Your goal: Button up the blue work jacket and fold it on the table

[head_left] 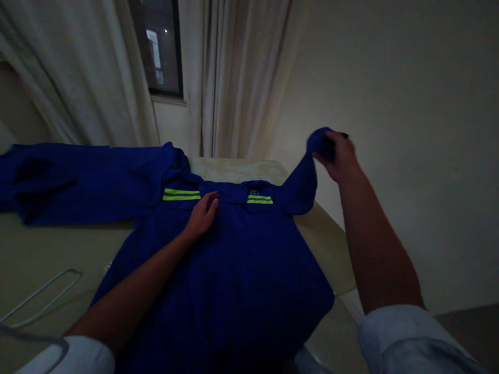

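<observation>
A dark blue work jacket [228,264] with yellow-green reflective strips lies spread over the table. My right hand [338,155] is closed on the end of its right-side sleeve [302,184], lifted above the table's far right corner. Resting on the jacket's upper middle, between the two strips, my left hand [204,213] has its fingers loosely apart and grips nothing. The other sleeve [95,181] stretches out to the left, with a fold near its end. Dim light hides the jacket's lower part in shadow.
On the left of the table [74,250] lies a pale wire hanger [43,296]. Light curtains [243,69] hang behind the table beside a dark window [159,37]. A bare wall [404,106] rises on the right.
</observation>
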Demonstrator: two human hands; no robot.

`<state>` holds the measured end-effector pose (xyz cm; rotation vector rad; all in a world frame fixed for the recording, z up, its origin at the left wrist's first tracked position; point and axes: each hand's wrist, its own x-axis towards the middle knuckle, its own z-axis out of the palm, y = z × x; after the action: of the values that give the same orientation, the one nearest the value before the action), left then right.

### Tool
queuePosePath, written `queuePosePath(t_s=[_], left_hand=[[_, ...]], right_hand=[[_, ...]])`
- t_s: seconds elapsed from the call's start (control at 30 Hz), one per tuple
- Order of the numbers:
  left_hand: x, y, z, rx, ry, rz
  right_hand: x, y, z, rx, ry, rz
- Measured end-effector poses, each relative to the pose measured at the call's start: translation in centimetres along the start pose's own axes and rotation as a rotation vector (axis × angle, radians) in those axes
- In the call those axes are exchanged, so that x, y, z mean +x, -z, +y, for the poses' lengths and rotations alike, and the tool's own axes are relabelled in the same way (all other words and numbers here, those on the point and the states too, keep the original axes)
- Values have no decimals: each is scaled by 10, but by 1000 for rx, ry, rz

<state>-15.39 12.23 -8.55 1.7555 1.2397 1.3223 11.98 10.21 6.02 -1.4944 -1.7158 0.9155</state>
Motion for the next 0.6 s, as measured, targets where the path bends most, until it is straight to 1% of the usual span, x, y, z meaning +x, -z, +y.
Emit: queuePosePath(t_s=[0.07, 0.13, 0.17, 0.23, 0.27, 0.33, 0.4, 0.43, 0.47, 0.5, 0.57, 0.6], left_hand=[[9, 11, 5, -381, 196, 72], [18, 27, 9, -732, 386, 99], [21, 35, 10, -862, 449, 101], [26, 49, 9, -1011, 514, 98], [27, 54, 7, -1036, 540, 108], [30, 59, 0, -999, 627, 172], [34, 61, -10, -848, 717, 300], [36, 62, -14, -740, 723, 369], [38, 63, -19, -624, 692, 422], [40, 66, -22, -517, 632, 457], [43, 76, -27, -342, 504, 478], [45, 84, -28, -269, 465, 478]], right_hand=[[25, -28, -21, 81, 30, -79], [47, -51, -38, 133, 72, -152], [56, -61, -42, 144, 87, -176], [67, -76, -39, 82, 111, -172], [69, -83, -32, -5, 129, -147], [67, -91, -7, -268, 188, -65], [60, -94, 26, -542, 240, -8], [55, -94, 43, -647, 235, -10], [50, -94, 59, -726, 204, -27], [45, -93, 74, -779, 159, -54], [39, -92, 97, -835, 72, -103], [37, -92, 105, -844, 47, -109]])
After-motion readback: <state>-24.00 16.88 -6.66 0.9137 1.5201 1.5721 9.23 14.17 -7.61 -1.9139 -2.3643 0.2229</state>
